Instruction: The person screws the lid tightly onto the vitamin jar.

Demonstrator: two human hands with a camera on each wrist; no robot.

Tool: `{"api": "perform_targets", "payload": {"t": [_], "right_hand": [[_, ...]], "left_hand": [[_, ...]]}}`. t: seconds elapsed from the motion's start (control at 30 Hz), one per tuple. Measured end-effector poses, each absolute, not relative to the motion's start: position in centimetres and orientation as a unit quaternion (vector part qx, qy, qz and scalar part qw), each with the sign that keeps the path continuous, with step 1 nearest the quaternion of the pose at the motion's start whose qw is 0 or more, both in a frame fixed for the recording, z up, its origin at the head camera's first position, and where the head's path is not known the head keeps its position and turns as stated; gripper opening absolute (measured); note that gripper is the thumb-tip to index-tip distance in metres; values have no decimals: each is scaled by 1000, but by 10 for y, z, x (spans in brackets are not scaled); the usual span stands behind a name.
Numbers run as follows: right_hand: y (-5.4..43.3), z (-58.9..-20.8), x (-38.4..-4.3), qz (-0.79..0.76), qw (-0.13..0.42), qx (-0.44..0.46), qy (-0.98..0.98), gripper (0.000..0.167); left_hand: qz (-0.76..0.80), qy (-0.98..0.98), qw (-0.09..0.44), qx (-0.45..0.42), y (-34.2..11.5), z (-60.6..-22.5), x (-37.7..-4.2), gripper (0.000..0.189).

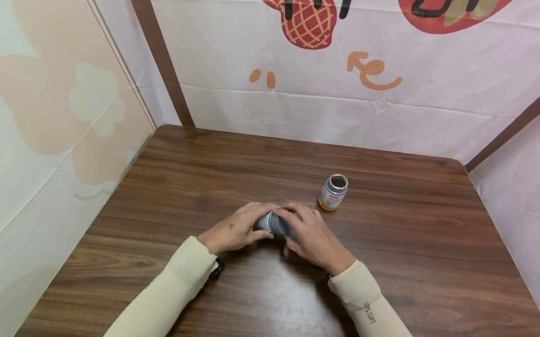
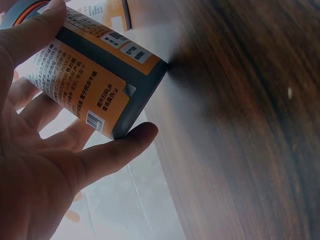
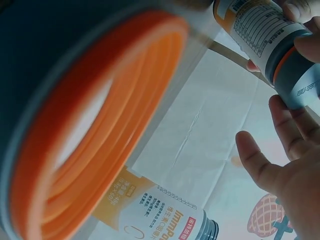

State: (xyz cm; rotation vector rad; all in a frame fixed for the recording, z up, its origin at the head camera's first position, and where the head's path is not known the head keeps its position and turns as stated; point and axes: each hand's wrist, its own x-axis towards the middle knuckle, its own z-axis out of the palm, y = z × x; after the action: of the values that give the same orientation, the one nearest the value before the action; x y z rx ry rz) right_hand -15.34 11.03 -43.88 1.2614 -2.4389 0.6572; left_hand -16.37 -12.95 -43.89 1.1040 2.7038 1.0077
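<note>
My left hand grips a supplement bottle that lies tilted just above the table. It has an orange, white and dark grey label, and its base points down toward the tabletop. Fingers and thumb of my right hand close around the bottle's dark grey cap, where an orange ring shows at the rim. A loose cap with an orange inside is very near the right wrist camera; its support is hidden. Behind the hands an uncapped bottle stands upright, foil scraps around its mouth.
The brown wooden table carries both bottles. White cloth walls with printed pictures rise at its back and sides. The table's back edge lies beyond the uncapped bottle.
</note>
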Motion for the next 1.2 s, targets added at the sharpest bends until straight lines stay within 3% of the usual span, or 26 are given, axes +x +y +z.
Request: {"api": "perform_targets", "payload": {"t": [0.33,0.57,1.2], "right_hand": [[107,-438,-153,231,164,420,-862,64],[108,-437,-152,216,162,415,-869,77],[107,-438,-152,232,169,411,-865,65]], "left_hand": [[331,875,30,353,-130,-437,-163,63],[330,876,27,352,-130,-437,-162,63],[336,874,31,349,-130,-439,-163,62]]}}
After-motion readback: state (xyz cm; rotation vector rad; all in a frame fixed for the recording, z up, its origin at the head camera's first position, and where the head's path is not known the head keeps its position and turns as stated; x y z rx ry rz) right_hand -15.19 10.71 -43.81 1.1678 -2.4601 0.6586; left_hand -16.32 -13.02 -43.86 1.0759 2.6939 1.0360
